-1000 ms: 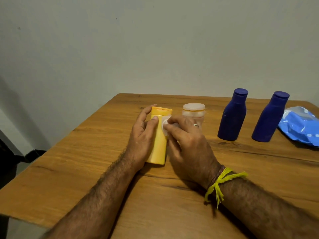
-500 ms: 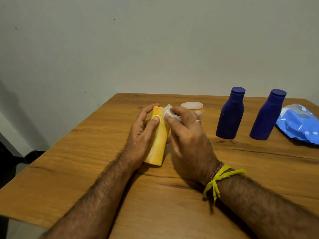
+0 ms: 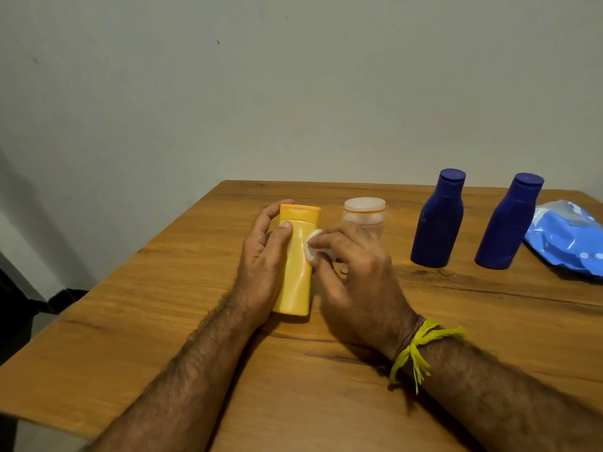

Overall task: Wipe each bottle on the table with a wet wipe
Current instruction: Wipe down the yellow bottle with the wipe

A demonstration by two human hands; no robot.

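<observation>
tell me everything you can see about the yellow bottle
The yellow bottle is glossy, opaque plastic with a flat flip-style cap of a slightly deeper orange-yellow on top. It stands on its base on the wooden table, leaning a little to the right, just left of a clear jar. The left hand grips its left side, thumb across the front below the cap. The right hand presses a white wet wipe against its upper right side.

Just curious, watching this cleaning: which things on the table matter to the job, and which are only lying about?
Job: yellow bottle, wipe, clear jar, two blue bottles, left hand, right hand.
Lying about: blue wipes pack.
</observation>
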